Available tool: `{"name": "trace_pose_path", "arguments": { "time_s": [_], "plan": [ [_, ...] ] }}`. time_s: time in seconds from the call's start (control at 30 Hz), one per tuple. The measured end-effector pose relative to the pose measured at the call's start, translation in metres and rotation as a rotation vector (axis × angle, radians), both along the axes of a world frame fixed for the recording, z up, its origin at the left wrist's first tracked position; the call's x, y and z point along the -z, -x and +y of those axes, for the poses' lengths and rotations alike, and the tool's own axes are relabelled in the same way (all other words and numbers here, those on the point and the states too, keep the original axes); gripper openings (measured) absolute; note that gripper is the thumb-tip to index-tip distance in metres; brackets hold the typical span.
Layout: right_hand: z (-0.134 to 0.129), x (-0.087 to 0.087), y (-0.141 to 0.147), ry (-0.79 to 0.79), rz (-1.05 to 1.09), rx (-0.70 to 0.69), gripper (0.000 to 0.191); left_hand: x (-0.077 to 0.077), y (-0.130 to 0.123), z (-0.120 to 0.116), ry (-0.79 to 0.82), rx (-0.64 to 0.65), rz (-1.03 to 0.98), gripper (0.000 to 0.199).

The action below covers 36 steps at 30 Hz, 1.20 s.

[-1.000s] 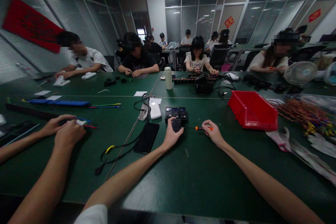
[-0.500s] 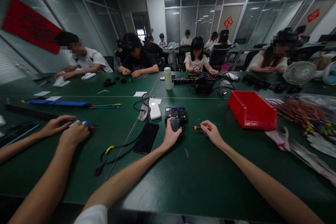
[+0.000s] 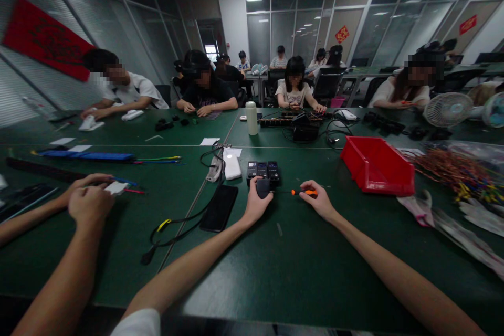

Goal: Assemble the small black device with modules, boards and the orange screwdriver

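Head view: the left hand grips the block just before the boxes on the counter, likely light, stiff, best held by its sides, while the right hand clasps the screwdriver.

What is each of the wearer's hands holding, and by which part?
The left hand holds a dark block by its left and near sides; the right hand holds an orange-handled screwdriver by its handle.
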State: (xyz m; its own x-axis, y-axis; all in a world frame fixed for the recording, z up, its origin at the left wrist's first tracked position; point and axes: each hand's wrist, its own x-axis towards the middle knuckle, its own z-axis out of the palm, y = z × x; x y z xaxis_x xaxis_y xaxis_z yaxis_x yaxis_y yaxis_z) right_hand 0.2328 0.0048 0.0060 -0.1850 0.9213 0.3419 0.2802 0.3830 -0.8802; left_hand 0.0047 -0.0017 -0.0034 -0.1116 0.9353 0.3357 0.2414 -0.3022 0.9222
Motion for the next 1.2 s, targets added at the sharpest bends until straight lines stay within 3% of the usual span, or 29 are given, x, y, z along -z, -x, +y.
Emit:
{"name": "trace_pose_path", "arguments": {
  "time_s": [0.47, 0.77, 1.0, 1.2],
  "plan": [
    [0.003, 0.007, -0.001, 0.078, 0.053, 0.106, 0.025, -0.001, 0.003, -0.001, 0.04, 0.039, -0.042, 0.054],
    [-0.002, 0.002, 0.006, 0.019, -0.145, -0.033, 0.017, -0.01, 0.001, -0.007, -0.015, 0.123, -0.063, 0.059],
    [0.001, 0.015, 0.009, -0.065, -0.342, -0.067, 0.017, -0.006, 0.001, -0.007, -0.005, 0.118, -0.078, 0.049],
    [-0.004, 0.012, 0.011, -0.123, -0.494, -0.116, 0.016, -0.003, 0.004, -0.006, -0.023, 0.137, -0.124, 0.045]
  ]
}}
